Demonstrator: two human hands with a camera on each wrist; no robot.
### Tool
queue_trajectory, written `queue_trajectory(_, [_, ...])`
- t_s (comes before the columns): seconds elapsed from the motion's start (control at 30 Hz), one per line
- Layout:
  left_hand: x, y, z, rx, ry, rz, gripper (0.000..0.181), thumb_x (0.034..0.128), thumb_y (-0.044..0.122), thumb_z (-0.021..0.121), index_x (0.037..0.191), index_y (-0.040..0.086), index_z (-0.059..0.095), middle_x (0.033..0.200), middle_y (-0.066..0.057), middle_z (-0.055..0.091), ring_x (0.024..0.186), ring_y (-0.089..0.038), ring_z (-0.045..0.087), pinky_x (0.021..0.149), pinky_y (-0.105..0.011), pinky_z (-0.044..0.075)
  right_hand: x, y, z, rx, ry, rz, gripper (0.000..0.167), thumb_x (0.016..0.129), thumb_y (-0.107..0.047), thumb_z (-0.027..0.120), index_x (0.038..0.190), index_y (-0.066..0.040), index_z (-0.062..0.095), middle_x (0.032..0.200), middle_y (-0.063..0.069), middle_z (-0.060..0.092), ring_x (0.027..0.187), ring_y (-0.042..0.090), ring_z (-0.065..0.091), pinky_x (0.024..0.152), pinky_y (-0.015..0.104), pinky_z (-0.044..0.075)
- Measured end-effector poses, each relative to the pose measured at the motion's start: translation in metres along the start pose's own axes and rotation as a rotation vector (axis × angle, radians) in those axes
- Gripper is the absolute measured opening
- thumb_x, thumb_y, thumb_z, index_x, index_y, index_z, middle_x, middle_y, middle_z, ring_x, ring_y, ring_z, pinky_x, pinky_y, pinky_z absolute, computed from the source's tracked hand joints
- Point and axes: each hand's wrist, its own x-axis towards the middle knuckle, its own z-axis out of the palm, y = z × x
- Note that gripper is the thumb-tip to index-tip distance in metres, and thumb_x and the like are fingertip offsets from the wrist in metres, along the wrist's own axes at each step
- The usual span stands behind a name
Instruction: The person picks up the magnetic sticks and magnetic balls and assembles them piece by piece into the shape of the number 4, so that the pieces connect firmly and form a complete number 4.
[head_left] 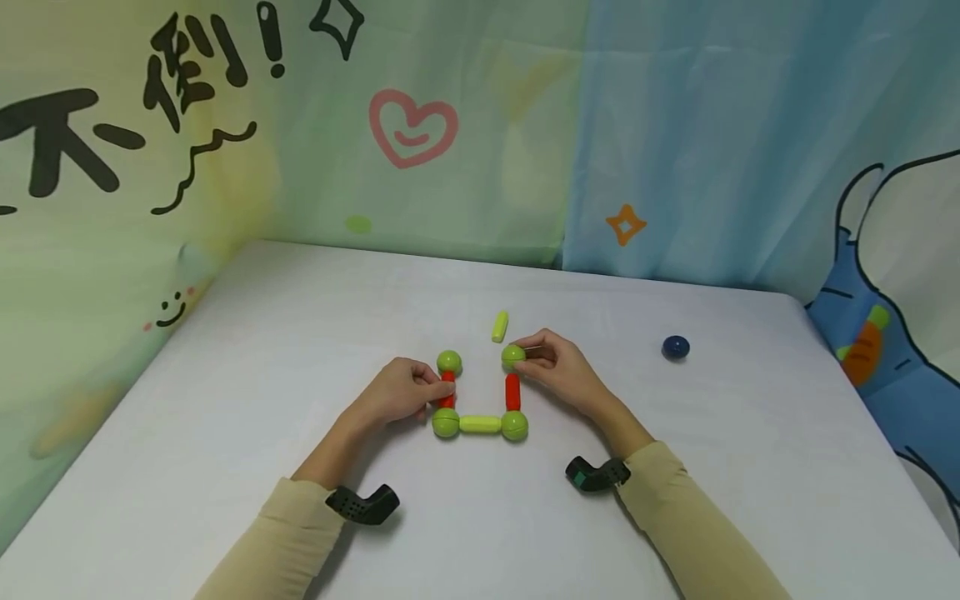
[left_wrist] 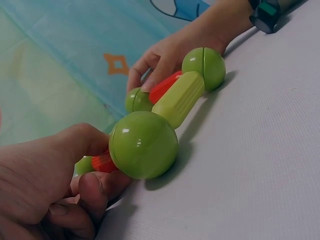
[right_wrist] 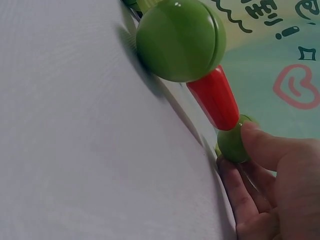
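A U-shaped build of green balls and rods lies on the table, its open side facing away. My left hand (head_left: 397, 390) pinches the left red rod (head_left: 447, 390), which runs between the far left green ball (head_left: 449, 362) and the near left green ball (left_wrist: 143, 145). A yellow-green rod (head_left: 480, 425) links the two near balls. On the other side, my right hand (head_left: 558, 367) grips the far right green ball (right_wrist: 233, 144) between thumb and fingers. The right red rod (right_wrist: 215, 99) joins that ball to the near right green ball (head_left: 514, 426).
Beyond the build lies a loose yellow-green rod (head_left: 500, 326). A dark blue ball-like piece (head_left: 676, 347) rests farther right on the white table (head_left: 675, 517). Printed curtains (head_left: 480, 167) hang behind and to the left.
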Motion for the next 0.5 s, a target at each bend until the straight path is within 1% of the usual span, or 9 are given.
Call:
queue_trajectory(0.3, [0.0008, -0.0017, -0.0018, -0.003, 0.001, -0.007, 0.02, 0.0837, 0.032, 0.071, 0.08, 0.012, 0.067, 0.058, 0.001, 0.06, 0.048, -0.012, 0.049, 0.048, -0.024, 0.032, 0.0004, -0.0004, -0.0001, 0.002, -0.041, -0.015, 0.031, 0.088, -0.012, 0.067, 0.117, -0.005, 0.057, 0.125, 0.012, 0.06, 0.115, 0.025, 0.059, 0.09, 0.021, 0.049])
queue_trajectory(0.5, [0.0019, -0.0022, -0.0006, -0.002, -0.007, 0.0, 0.021, 0.0839, 0.032, 0.071, 0.08, 0.012, 0.067, 0.057, 0.001, 0.059, 0.049, -0.012, 0.049, 0.049, -0.024, 0.032, -0.0001, -0.0007, -0.0015, -0.001, -0.054, -0.003, 0.03, 0.088, -0.012, 0.066, 0.117, -0.006, 0.058, 0.127, 0.011, 0.059, 0.115, 0.023, 0.059, 0.09, 0.021, 0.049])
